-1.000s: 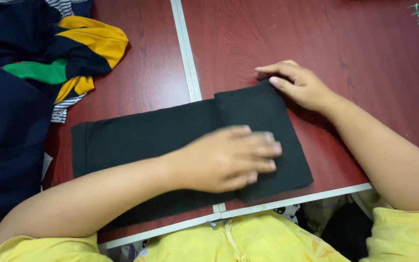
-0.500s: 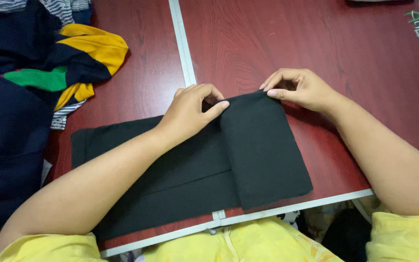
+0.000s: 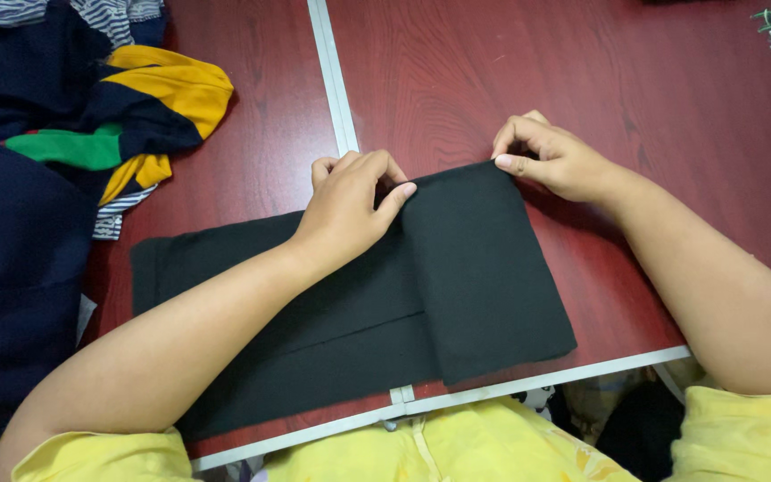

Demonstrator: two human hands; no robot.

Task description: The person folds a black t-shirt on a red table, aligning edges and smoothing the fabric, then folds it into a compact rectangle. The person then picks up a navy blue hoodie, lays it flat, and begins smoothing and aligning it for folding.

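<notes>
1. Since the frame half a second back, the right hand point(image 3: 557, 159) has shifted slightly up and away along the far edge of the black cloth point(image 3: 484, 268); a full second back, the left hand point(image 3: 350, 207) lay flat on the folded flap and now sits at its far left corner.
2. Head view, left hand: grip closed narrow, thumb and fingers pinching the far left corner of the folded flap.
3. Head view, right hand: grip closed narrow, fingertips pinching the far right corner of the same flap.
4. Black cloth lies flat on the red wood tabletop point(image 3: 671, 107), folded lengthwise, its right end doubled over to the left; the near edge reaches the tabletop's pale rim.
5. Both hands are at the flap's far edge, the flap between them.
6. Pile of dark blue, yellow and green clothes point(image 3: 91, 116) lies at far left, apart from the cloth.
</notes>
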